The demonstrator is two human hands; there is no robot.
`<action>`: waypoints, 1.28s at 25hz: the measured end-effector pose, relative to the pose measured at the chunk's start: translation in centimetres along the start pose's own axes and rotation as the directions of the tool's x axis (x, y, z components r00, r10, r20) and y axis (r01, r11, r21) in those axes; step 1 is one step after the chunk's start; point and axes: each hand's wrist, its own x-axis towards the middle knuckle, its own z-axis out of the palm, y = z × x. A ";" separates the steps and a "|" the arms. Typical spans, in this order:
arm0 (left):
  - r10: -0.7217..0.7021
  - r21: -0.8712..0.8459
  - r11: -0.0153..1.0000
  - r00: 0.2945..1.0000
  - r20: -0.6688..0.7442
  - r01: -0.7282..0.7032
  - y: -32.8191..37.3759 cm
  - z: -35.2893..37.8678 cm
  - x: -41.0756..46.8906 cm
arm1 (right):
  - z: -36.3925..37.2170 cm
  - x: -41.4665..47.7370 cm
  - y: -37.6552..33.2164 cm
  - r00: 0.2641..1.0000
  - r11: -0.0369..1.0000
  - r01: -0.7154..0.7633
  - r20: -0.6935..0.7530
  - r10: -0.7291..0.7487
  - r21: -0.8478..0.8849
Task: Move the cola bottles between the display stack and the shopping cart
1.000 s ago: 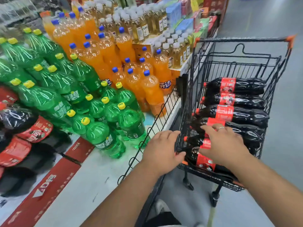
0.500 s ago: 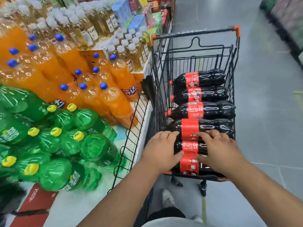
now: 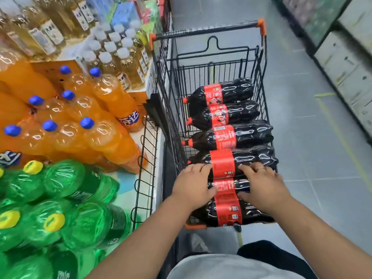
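Several dark cola bottles with red labels lie on their sides in a black wire shopping cart (image 3: pixel 207 30) with orange corners. My left hand (image 3: pixel 192 190) and my right hand (image 3: pixel 264 190) grip one cola bottle (image 3: pixel 224 187), the second from the cart's near end, at either side of its label. Fingers reach over its top and thumbs lie on its near side. Another bottle (image 3: pixel 228 211) lies nearer me, and a further bottle (image 3: pixel 222 161) touches my fingertips. The cola display stack is out of view.
To the left stands a display of orange soda bottles (image 3: pixel 104 135), green soda bottles (image 3: pixel 66 218) and pale yellow drinks (image 3: pixel 120 63), fenced by a low wire rail (image 3: pixel 146 174) next to the cart. Grey aisle floor (image 3: pixel 314 158) runs on the right, with shelving beyond.
My left hand left the cart's near rim and joined my right hand on the bottle. The view swung right, so the cola stack at the left dropped out of sight.
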 end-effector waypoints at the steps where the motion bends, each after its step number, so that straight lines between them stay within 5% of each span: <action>1: -0.004 0.000 1.000 1.000 0.005 0.004 -0.2 0.3 0.5 | 0.1 0.4 0.1 1.000 1.000 -0.004 0.009 0.004 -0.005; 10: -0.191 -0.190 0.962 0.980 0.046 0.196 -0.4 3.2 4.9 | 0.5 7.4 3.5 0.992 0.989 0.101 0.089 -0.091 -0.109; 16: -0.488 -0.431 0.772 0.870 0.067 0.466 1.6 5.4 6.9 | 1.3 12.7 6.3 0.962 0.943 0.257 0.143 -0.231 -0.211; 23: -0.826 -0.888 0.137 0.546 0.143 0.439 3.6 6.6 11.4 | 1.1 17.2 8.0 0.897 0.850 0.432 0.242 -0.371 -0.302; 29: -0.971 -0.975 0.019 0.238 0.036 0.223 4.5 8.5 14.5 | 1.3 18.4 7.8 0.859 0.789 0.506 0.281 -0.427 -0.349; 32: -0.985 -0.983 -0.124 0.104 0.138 0.136 5.2 8.2 15.2 | 1.1 18.6 7.8 0.848 0.770 0.526 0.287 -0.445 -0.361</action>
